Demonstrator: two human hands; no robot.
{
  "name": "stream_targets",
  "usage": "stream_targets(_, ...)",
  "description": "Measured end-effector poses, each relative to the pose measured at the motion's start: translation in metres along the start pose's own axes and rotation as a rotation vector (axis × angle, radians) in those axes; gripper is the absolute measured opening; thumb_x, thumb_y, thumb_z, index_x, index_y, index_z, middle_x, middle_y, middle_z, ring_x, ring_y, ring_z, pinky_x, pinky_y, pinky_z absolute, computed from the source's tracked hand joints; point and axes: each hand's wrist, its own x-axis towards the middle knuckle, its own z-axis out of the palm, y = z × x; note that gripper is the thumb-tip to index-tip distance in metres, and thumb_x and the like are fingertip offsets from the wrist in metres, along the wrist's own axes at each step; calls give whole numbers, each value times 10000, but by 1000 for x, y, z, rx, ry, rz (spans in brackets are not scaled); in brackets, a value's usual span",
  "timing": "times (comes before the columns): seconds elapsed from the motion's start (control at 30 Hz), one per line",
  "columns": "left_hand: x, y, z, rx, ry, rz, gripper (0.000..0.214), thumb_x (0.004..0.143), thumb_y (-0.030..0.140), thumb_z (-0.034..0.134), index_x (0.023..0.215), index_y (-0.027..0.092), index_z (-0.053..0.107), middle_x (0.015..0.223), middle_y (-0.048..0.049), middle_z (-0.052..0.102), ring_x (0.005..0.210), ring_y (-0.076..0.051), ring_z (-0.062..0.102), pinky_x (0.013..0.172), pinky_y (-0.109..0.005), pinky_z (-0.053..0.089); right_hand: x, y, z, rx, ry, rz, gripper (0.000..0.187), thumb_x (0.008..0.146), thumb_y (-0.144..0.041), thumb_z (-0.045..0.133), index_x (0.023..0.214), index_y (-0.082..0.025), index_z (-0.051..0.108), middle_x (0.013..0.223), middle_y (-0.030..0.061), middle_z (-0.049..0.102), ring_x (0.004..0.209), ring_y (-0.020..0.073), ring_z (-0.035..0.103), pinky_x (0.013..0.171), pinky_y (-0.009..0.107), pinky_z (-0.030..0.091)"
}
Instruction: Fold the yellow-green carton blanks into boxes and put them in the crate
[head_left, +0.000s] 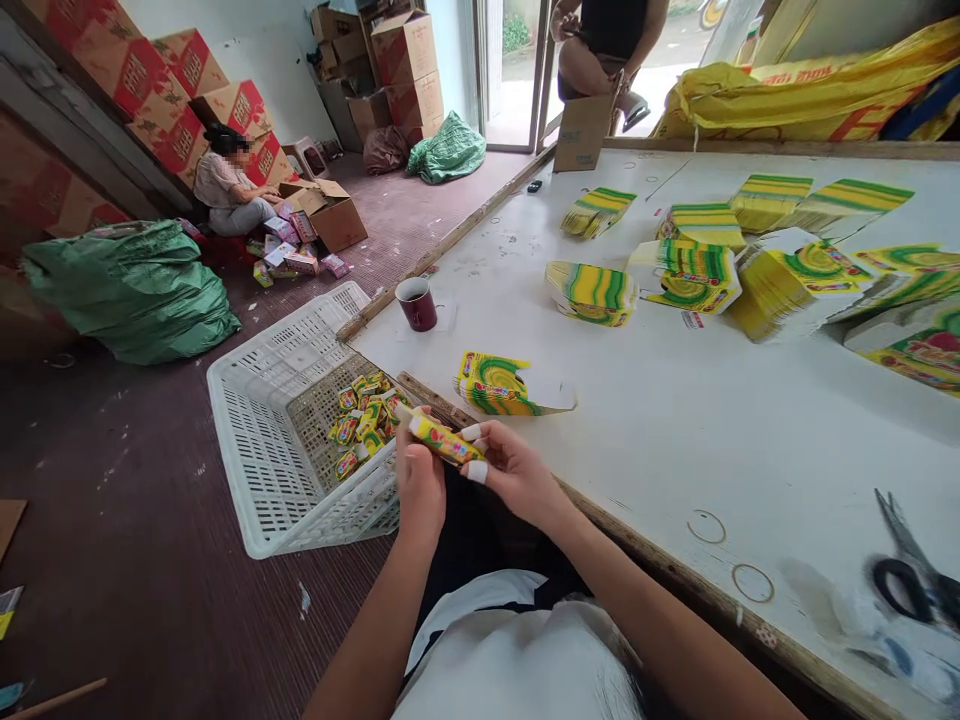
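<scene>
Both my hands hold one small yellow-green folded box [441,440] just off the near edge of the white table [675,440]. My left hand [418,488] grips its left end from below. My right hand [510,470], with white tape on the fingertips, pinches its right end. Directly behind the box lies a small stack of flat yellow-green box blanks [496,385] on the table. To the left, on the floor, a white plastic basket [262,440] holds several finished small boxes [364,420].
Several stacks of flat blanks [686,275] cover the far table. A dark red mug [417,303] stands near the table's left edge, black scissors [911,575] at the near right. A seated person [229,190] works among cartons at the back left; another person [607,50] sits at the doorway. Green sack [135,290] on floor.
</scene>
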Motion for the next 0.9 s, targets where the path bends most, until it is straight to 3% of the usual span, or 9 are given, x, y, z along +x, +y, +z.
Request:
stream_targets(0.1,-2,-3,-9,94,-28,-29,342,655,481,814,848,223,699,836,20,710,778,-124,645,748,-231,529,3,1,-14,-50,44,-39,165,760,-354,668,800,-208,601,698,-29,567,643,130,529,602,267,454)
stream_targets(0.2,7,7,-21,227,-124,-91,372,663,517,793,839,195,731,829,-20,743,816,-189,685,796,-312,549,1,-1,-29,-306,104,-179,88,819,-253,590,811,-204,662,718,3,632,655,148,572,590,273,467)
stream_targets(0.4,27,56,-40,552,-554,-125,909,565,812,647,1215,179,622,1261,-154,650,1153,-330,603,993,-450,472,-3,-21,-49,-933,-123,-601,313,911,-73,452,897,-230,722,817,55,704,774,176,562,707,310,469)
stream_targets(0.47,20,57,-35,802,-737,-194,882,520,666,798,1239,197,595,1254,-144,647,1133,-344,603,992,-481,462,-4,-23,-43,-981,-192,-670,306,929,-84,451,892,-235,714,817,52,706,776,179,549,726,323,470)
stream_targets(0.53,6,46,-26,984,-832,-213,771,554,463,856,1236,225,586,1223,-114,653,1115,-331,597,994,-497,448,-7,-20,-34,-960,-143,-684,300,939,-101,435,884,-241,695,818,51,696,775,185,554,717,329,487)
stream_targets(0.6,-7,29,-18,984,-719,-166,673,644,373,798,1252,225,552,1235,-110,627,1130,-307,579,1003,-484,432,-13,-11,-24,-910,51,-630,295,934,-102,414,884,-251,664,849,57,674,792,191,580,692,326,513)
stream_targets(0.7,-18,9,-12,927,-456,-60,674,614,328,795,1217,205,518,1177,-96,608,1104,-281,573,980,-438,433,-26,4,-9,-803,343,-541,277,912,-94,419,988,-281,609,950,63,642,894,202,631,746,351,552)
stream_targets(0.77,-19,4,-11,908,-331,-4,653,581,296,795,1161,201,510,1091,-68,605,1022,-255,584,926,-400,450,-35,11,1,-715,374,-542,309,909,-96,435,1105,-300,558,1056,72,639,1015,214,635,853,394,552)
stream_targets(0.9,-13,8,-9,905,-162,55,622,583,244,760,1130,213,466,988,-27,587,887,-207,577,817,-351,468,-47,17,14,-521,224,-495,398,922,-95,411,1263,-293,463,1277,98,597,1227,220,557,1011,437,491)
